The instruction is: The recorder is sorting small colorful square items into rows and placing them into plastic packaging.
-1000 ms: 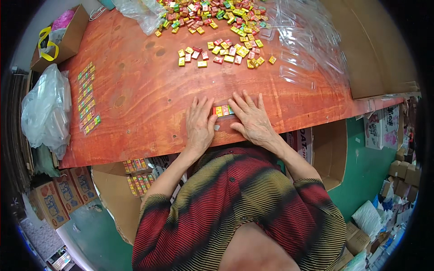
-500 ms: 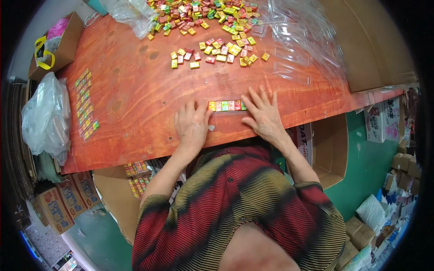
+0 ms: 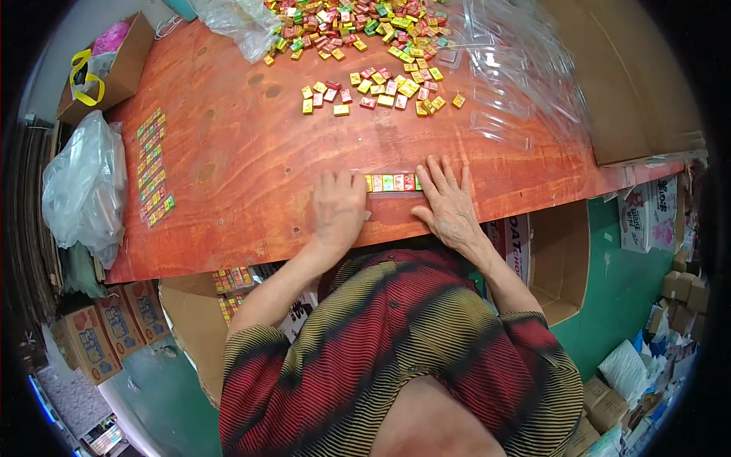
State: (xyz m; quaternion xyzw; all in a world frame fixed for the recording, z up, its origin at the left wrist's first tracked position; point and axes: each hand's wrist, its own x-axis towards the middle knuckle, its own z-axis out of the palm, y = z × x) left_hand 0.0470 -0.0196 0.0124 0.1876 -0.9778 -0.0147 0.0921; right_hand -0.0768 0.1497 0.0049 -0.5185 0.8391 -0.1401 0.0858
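Note:
A row of small red, yellow and green boxes (image 3: 388, 183) lies side by side in a narrow clear plastic tray (image 3: 392, 195) near the table's front edge. My left hand (image 3: 339, 209) is closed over the tray's left end, its fingers bent and bunched; the fingertips are partly hidden. On the right end rests my right hand (image 3: 449, 204), flat with fingers spread, covering the last boxes there. Farther back, several loose boxes (image 3: 365, 102) are scattered in front of a large pile of the same kind (image 3: 343, 30).
Filled rows of boxes (image 3: 152, 171) stand at the table's left. Empty clear trays (image 3: 518, 68) are heaped at the back right beside a big carton (image 3: 636, 84). A plastic bag (image 3: 85, 183) hangs by the left edge. Open cartons (image 3: 560, 255) sit below the front edge.
My left fingers have bunched over the tray's left end and cover more of the row. My right hand stays spread on the right end. The whole view has shifted slightly.

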